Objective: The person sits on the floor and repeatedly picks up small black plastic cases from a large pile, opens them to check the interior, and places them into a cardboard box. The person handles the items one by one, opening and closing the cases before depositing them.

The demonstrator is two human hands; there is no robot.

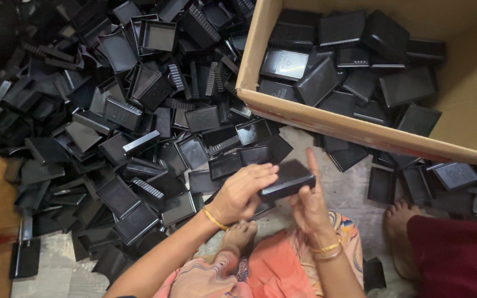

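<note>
Your left hand curls over the near end of a small black plastic case, fingers closed on its top and side. Your right hand stands open beside it, palm pressed against the case's underside and right edge, fingers pointing up and away from you. The case sits between both hands, just above your knees, and its long axis runs from lower left to upper right, tipped slightly upward at the far end. The left hand has the firmer hold; the right only braces it.

Directly beyond the far end of the case, up and to the right, lies the open cardboard box, its near wall close to your fingertips and its floor partly covered with similar black cases. To the left and ahead, a loose heap of black trays and lids spreads over the floor. Another person's foot rests on the floor well to your right.
</note>
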